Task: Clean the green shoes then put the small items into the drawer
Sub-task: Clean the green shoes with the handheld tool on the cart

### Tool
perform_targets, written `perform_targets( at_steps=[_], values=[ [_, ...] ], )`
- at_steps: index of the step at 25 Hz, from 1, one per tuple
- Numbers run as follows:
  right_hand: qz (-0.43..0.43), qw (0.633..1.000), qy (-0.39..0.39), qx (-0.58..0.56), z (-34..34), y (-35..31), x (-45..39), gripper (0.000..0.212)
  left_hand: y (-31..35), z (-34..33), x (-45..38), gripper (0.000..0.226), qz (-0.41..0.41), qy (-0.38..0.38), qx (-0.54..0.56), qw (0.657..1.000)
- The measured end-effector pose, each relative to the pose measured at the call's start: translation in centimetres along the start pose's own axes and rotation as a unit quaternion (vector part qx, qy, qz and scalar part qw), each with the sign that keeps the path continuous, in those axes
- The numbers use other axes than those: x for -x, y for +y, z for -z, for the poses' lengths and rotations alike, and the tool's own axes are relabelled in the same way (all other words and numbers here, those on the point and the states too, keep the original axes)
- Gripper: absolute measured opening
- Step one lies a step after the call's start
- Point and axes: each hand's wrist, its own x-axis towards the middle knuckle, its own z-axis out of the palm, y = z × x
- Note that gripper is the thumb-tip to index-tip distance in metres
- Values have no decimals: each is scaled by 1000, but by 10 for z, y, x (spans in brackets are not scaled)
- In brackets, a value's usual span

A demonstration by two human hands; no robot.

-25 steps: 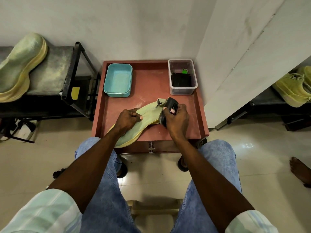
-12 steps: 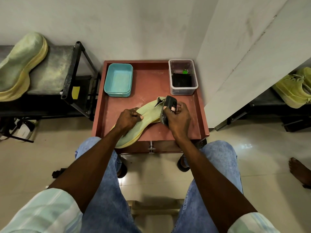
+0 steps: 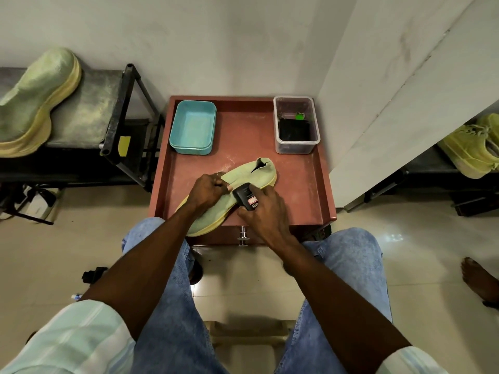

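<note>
A green shoe lies on its side across the front of a reddish-brown desk, heel toward one o'clock, toe overhanging the front edge at seven o'clock. The left hand presses on its middle, fingers curled over the upper. The right hand wraps its fingers around a small black polish bottle with a red-and-white label, tip down against the fabric. To do this well, I judge, keep the shoe pinned and stroke evenly. The upper looks soft and knitted, the sole pale yellow and smooth. At eleven o'clock sits a teal plastic tub, at one o'clock a clear box of small items
</note>
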Motion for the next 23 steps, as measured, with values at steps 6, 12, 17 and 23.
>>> perform_targets(
  at_steps=[6, 12, 17, 23],
  values=[
    [45, 995, 54, 69, -5, 5, -11, 60, -1, 1, 0, 12, -1, -11, 0, 1000],
    [-3, 997, 29, 68, 4, 13, -18, 62, 2, 3, 2, 12, 25, -14, 34, 999],
    [120, 990, -53, 57, -17, -12, 7, 64, 8, 4, 1, 12, 41, -23, 45, 998],
    [-44, 994, 30, 93, 14, 11, -21, 64, 4, 5, 1, 13, 42, -21, 55, 997]
  ],
)
